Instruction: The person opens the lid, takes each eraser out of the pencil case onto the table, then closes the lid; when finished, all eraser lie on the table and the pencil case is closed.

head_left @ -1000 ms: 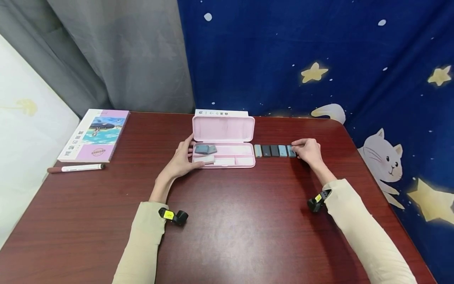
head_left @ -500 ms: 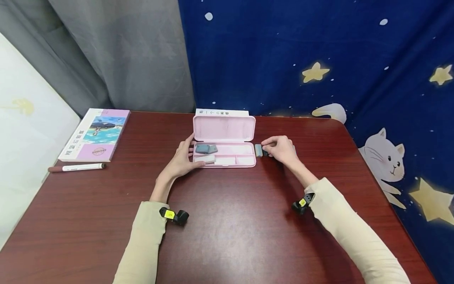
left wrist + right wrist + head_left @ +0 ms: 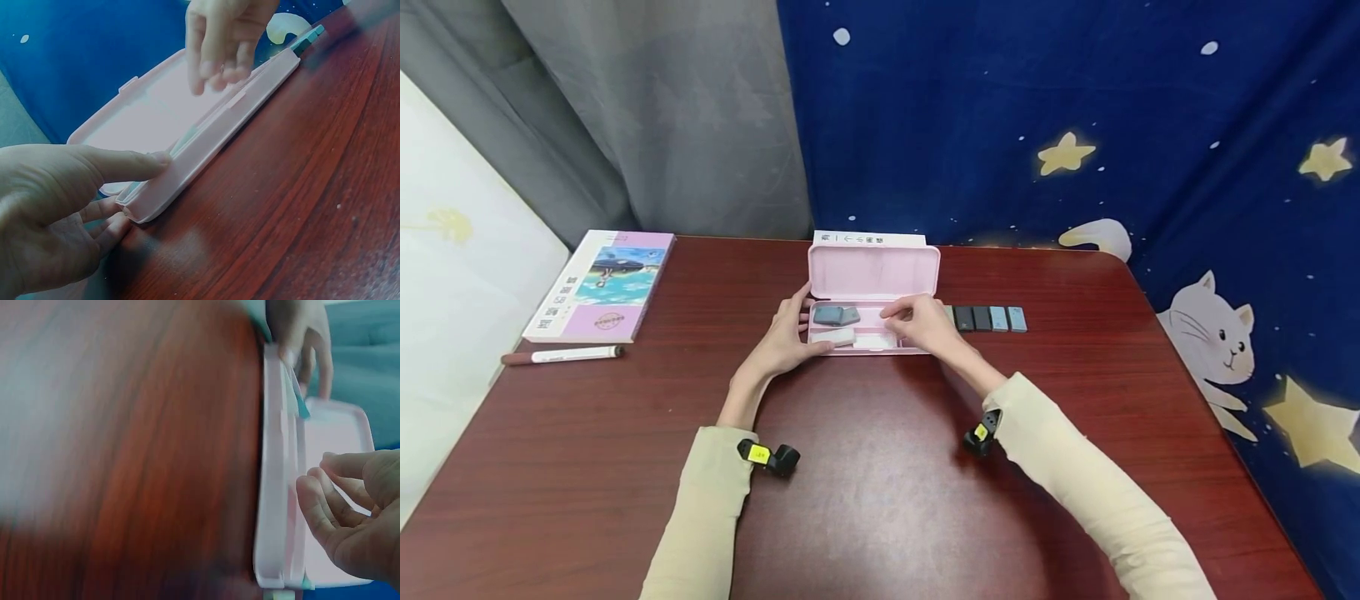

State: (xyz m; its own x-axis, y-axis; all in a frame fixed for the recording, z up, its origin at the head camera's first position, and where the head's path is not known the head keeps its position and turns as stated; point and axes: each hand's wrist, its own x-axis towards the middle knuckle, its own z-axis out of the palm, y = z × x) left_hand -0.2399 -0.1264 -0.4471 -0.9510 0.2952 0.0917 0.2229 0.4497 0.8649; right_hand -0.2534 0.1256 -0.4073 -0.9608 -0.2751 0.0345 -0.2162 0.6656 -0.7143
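Observation:
A pink pencil case [image 3: 917,352] lies on the table with its lid raised. My left hand [image 3: 780,337] grips its left end, thumb at the front wall and fingers at the side. Inside are grey-blue blocks [image 3: 829,315] that look like erasers, and a white block [image 3: 837,337] in front of them. Over the right part of the case hovers my right hand [image 3: 927,325], fingers loosely bent; the right wrist view shows nothing between its fingertips [image 3: 307,485]. Right of the case runs a row of several small eraser-like blocks [image 3: 982,318], its left end partly hidden by that hand.
A book [image 3: 617,279] with a purple and white cover lies at the back left, a marker pen [image 3: 568,354] in front of it. A white box-like thing with printed characters [image 3: 871,239] shows behind the raised lid. Curtains [image 3: 940,125] hang behind the table.
My right hand has moved left from the far right end of the block row, passing above the row, to over the pencil case. The left hand has stayed at the case's end.

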